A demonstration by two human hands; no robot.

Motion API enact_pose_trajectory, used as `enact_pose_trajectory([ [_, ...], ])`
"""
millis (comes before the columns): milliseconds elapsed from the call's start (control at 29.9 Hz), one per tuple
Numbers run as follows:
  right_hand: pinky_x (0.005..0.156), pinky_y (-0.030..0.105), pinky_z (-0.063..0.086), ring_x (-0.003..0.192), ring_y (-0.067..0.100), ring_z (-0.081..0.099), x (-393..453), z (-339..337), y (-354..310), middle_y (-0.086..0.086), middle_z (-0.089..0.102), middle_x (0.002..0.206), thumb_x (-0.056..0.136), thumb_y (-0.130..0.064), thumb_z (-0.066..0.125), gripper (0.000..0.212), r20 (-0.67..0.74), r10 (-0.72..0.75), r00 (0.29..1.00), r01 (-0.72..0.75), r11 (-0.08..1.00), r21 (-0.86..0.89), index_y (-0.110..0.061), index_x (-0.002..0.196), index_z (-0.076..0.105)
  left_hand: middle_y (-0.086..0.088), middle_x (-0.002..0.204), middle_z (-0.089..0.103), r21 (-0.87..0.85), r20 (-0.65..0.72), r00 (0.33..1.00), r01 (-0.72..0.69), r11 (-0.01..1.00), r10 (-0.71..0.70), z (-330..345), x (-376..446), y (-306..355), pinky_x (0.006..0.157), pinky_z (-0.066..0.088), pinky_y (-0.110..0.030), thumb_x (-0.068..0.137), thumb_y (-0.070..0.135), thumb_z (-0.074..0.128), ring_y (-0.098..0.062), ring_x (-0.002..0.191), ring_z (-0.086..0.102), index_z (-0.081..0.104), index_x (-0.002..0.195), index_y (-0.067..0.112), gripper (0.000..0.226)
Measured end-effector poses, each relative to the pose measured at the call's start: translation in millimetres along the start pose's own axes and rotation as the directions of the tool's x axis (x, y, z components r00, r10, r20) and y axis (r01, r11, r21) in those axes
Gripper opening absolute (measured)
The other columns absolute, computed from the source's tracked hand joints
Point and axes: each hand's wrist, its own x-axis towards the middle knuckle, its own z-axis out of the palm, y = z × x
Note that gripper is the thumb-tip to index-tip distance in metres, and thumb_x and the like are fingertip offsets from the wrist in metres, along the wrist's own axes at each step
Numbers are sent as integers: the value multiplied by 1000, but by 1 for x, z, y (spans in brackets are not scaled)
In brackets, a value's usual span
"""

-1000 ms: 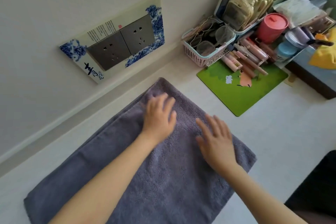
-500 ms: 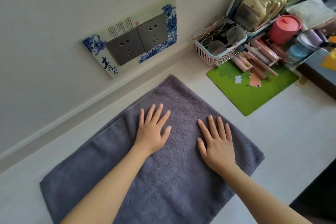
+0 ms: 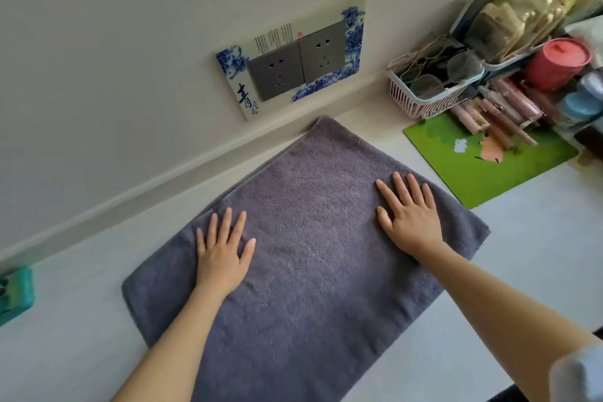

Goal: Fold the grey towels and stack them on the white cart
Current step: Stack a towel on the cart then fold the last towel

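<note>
Head-camera view: a grey towel (image 3: 310, 248), already doubled over, lies flat on a pale counter (image 3: 522, 271) with its far corner close to the wall, just below a double wall socket (image 3: 295, 67) framed in blue-and-white print. Both hands rest palm-down on the towel, fingers straight and spread, gripping nothing: the left hand (image 3: 223, 254) near the towel's left edge, the right hand (image 3: 412, 219) towards its right edge. To the right of the towel sits a green mat (image 3: 483, 163), and beyond the mat a pink basket (image 3: 424, 98) holding spectacles, a row of pink tubes (image 3: 509, 108) and a red tub (image 3: 558, 64). A teal object (image 3: 14, 294) shows at the frame's left edge, well apart from the towel. No white cart is in view. The towel looks smoothed and ready for another fold. The risk from here appears to be layers slipping out of line if one side is lifted faster than the other, or the right edge sweeping onto the mat and nudging the tubes.
</note>
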Motion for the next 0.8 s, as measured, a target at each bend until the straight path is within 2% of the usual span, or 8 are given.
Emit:
enact_pose_trajectory([
  [100,114,45,-9,145,30,11,-5,-5,-16,7,22,156,91,-44,13,59,-6,19,1000,-19,999,-34,-30,147,26,-14,159,-4,-33,17,943,333,942,-333,-7,-7,-9,117,-2,-51,98,51,18,-31,146,-4,-1,151,23,64],
  [167,113,45,-12,146,30,5,-15,-6,-40,7,16,157,96,-32,23,53,-14,47,999,-46,999,27,-27,148,24,-16,158,-6,-96,-45,970,233,968,-238,-11,-13,2,117,-7,-48,98,49,20,-31,146,-6,0,151,20,63],
  [267,114,47,8,140,33,28,-74,2,-102,10,35,150,94,-35,32,49,-121,-106,987,124,980,154,-23,141,42,-4,158,1,-42,-42,980,-196,980,194,-3,-53,15,115,-9,-48,92,54,19,-27,146,1,13,150,26,65],
  [401,110,46,17,138,27,34,-166,33,-143,2,38,149,96,-58,22,55,51,-400,915,391,912,126,-32,142,38,-8,153,31,-35,22,1000,17,999,-16,20,-88,-28,108,17,-62,88,57,26,-38,139,27,32,146,25,67],
  [468,110,46,15,137,27,35,-182,41,-137,1,39,148,95,-62,17,58,41,-304,952,301,952,57,-35,143,36,-14,150,35,-62,4,988,157,986,-157,21,-98,-60,107,21,-63,86,58,23,-43,136,30,38,144,21,70],
  [601,108,50,18,126,35,49,-200,34,-162,7,53,137,94,-50,24,51,10,-20,1000,20,999,44,-31,132,52,-14,157,15,-86,41,984,178,980,-175,10,-123,-96,116,7,-54,95,52,29,-34,144,11,24,149,21,63],
  [701,85,47,48,98,37,61,-228,23,-206,7,66,108,86,-42,38,42,-60,17,998,1,960,280,-23,109,67,-18,143,43,-180,-107,994,-47,982,28,6,-142,-96,109,22,-55,91,37,45,-34,134,36,57,129,15,45],
  [801,70,32,49,80,22,56,-276,30,-257,-3,62,86,87,-58,41,43,-69,-201,977,209,852,479,-24,94,68,-8,108,61,-392,-253,921,-379,838,298,13,-182,-110,92,43,-36,86,34,46,-24,100,56,71,97,13,35],
])
